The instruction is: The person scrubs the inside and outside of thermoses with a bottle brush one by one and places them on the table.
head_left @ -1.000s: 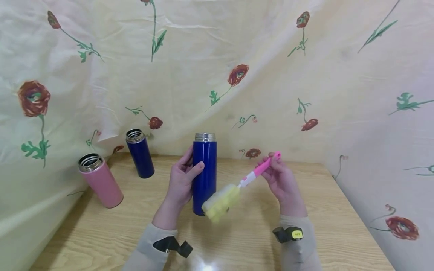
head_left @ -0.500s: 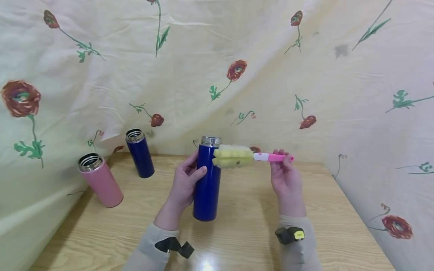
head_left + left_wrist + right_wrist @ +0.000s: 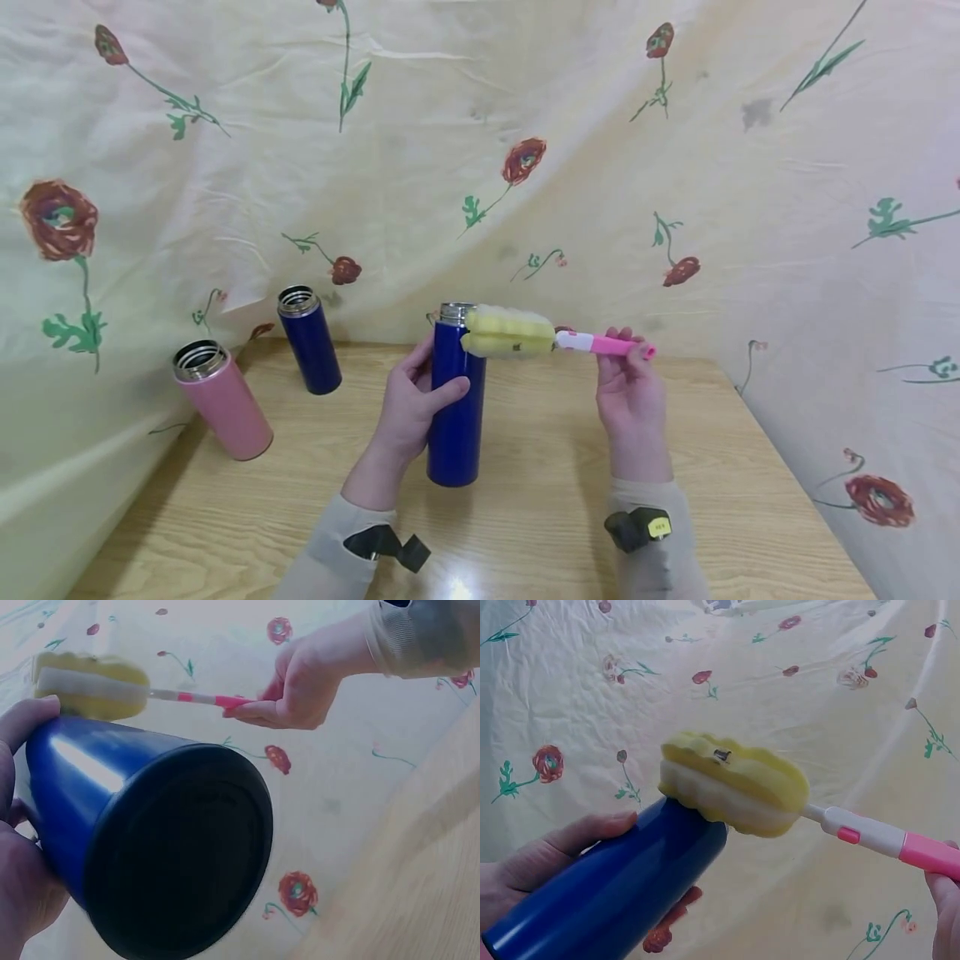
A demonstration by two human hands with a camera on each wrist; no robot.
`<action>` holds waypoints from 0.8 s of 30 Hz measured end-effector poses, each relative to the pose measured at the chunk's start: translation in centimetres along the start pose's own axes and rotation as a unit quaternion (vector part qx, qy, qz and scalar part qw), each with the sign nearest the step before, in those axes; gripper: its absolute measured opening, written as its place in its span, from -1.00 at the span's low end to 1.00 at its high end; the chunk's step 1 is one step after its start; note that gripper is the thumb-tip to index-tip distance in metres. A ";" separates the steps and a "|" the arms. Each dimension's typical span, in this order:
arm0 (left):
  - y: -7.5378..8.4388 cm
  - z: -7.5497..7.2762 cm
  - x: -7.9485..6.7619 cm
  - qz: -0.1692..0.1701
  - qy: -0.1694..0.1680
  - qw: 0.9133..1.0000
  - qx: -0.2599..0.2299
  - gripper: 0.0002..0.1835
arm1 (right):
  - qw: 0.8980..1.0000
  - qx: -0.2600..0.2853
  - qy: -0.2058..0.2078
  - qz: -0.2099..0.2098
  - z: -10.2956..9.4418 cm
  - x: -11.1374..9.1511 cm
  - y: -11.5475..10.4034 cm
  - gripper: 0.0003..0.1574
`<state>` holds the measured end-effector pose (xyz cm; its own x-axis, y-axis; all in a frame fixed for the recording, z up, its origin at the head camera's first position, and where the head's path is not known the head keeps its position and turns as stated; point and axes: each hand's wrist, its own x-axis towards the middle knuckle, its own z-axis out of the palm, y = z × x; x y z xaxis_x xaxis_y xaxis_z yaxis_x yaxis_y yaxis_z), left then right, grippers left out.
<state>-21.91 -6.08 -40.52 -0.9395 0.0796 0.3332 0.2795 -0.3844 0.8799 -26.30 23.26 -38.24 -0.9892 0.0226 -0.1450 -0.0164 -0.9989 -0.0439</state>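
Centrally, item one: tall blue bottle [image 3: 455, 417], lifted over the middle of the table [image 3: 540, 525], its dark base showing in the left wrist view. Grip: the left hand [image 3: 408, 408] is wrapping its side, thumb across the front.

Item two: sponge brush [image 3: 513, 332], its yellow-and-white head lying crosswise at the bottle's upper end, apparently touching it. Grip: the right hand [image 3: 632, 392] is pinching the pink handle near its end.

Handling note: this is looking like a wipe of the outer wall. The left hand would do best keeping the bottle steady and the thumb below the sponge's path; the right, pressing evenly and turning the head around the wall. A hold nearer the white section would probably be giving firmer control.

Items three and four: pink bottle [image 3: 228, 412], standing by the table's left edge; short blue bottle [image 3: 311, 350], standing near the far-left corner. Both are narrowing leftward movement; room is seeming more generous toward the right edge. Beyond the far edge, a flowered cloth [image 3: 420, 183] is hanging, limiting forward reach.
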 end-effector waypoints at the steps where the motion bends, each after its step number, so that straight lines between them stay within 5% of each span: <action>1: 0.0 0.0 0.0 0.001 0.000 1.000 -0.002 -0.07 | 1.000 0.004 0.002 -0.002 0.0 0.0 0.0 -0.90; 16: 0.0 0.0 0.0 -0.017 0.014 1.000 -0.017 -0.13 | 0.999 0.029 0.024 -0.024 0.5 -0.4 -0.1 -0.86; 24: 0.3 -0.1 -0.1 -0.016 0.019 0.999 -0.022 -0.20 | 1.000 -0.021 0.006 0.019 0.4 -0.3 -0.8 -0.87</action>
<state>-21.78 -6.24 -40.32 -0.9548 0.0588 0.2915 0.2406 -0.4232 0.8735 -26.03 24.01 -37.75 -0.9871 -0.0155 -0.1592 0.0284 -0.9965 -0.0786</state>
